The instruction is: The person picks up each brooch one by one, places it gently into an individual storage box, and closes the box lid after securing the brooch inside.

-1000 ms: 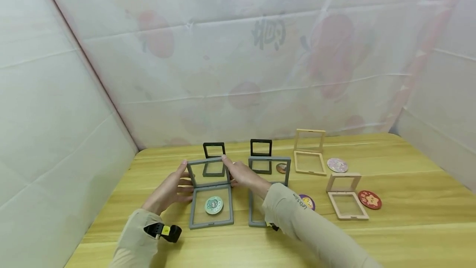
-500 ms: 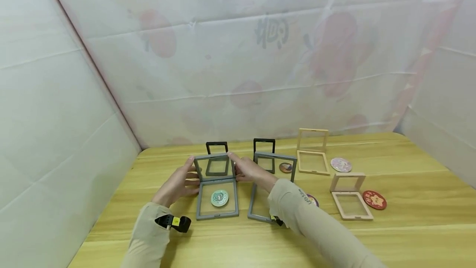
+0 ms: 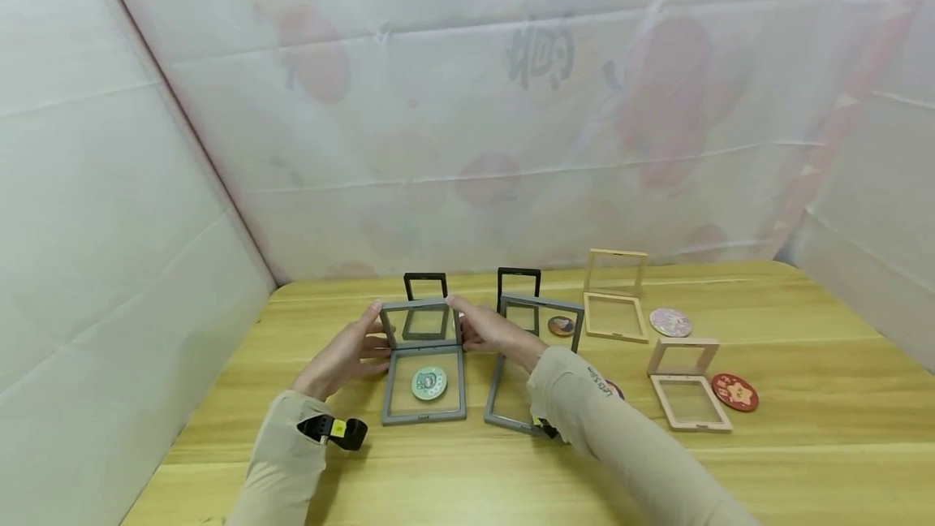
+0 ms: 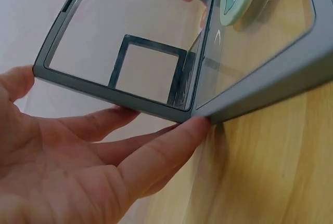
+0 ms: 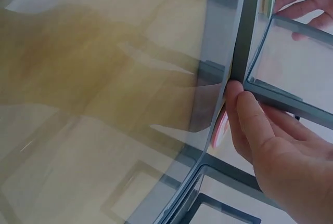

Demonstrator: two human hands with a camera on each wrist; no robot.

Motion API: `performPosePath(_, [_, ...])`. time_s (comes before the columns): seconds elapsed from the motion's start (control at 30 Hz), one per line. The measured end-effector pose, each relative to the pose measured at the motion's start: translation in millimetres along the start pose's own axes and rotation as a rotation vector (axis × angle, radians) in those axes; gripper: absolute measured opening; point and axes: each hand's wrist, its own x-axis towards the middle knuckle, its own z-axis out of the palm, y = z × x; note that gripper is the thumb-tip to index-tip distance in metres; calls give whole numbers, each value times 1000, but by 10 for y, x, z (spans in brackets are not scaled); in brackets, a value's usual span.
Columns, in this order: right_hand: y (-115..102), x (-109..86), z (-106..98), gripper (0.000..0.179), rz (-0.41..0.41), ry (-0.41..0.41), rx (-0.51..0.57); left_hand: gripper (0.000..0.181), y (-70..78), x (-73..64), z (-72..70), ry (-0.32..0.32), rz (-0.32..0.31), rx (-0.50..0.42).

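Observation:
A grey hinged display frame [image 3: 425, 419] stands with its base on the table and its clear-windowed lid raised. On the base's film lies a round mint-green badge [image 3: 428, 383] with a cartoon figure. My left hand [image 3: 343, 360] holds the lid's left side, thumb at the top corner; in the left wrist view its fingers run along the lid's edge [image 4: 104, 95] down to the hinge. My right hand [image 3: 500, 335] grips the lid's right side, thumb on the top corner. A second open grey frame [image 3: 507, 427] stands to the right, partly covered by my right forearm.
Two open black frames [image 3: 425, 276] [image 3: 519, 271] stand behind. To the right are a yellow frame [image 3: 616, 337], a beige frame [image 3: 700, 427], a lilac badge [image 3: 670, 322], a red star badge [image 3: 734, 392] and a brown badge [image 3: 561, 326]. White cloth [image 3: 467, 128] encloses the wooden table [image 3: 409, 477].
Both hands and the grey frame with its badge have shifted slightly away from me. The second grey frame now sits more slanted. The view has moved a little.

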Motion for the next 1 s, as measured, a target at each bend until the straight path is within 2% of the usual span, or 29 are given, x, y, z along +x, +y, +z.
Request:
performPosePath(0.2, [-13,-7,-42,70,19,-29,-32,84,10,-4,-2,-2,13,11])
performPosePath(0.37, [-13,-7,-85,76,38,-67,32,81,6,-5,-3,-11,24,13])
performPosePath(0.53, [-13,-2,-80,78,60,-48,59,79,-6,-15,-9,-17,23,18])
performPosePath(0.7, [-21,3,-90,45,42,-72,63,79,-14,-12,-15,-59,42,34])
performPosePath(0.9, [0,5,-113,45,35,-107,31,80,-46,-5,-71,-125,69,70])
performPosePath(1.0, [22,1,-119,61,46,-133,2,76,-73,-10,-133,-182,85,69])
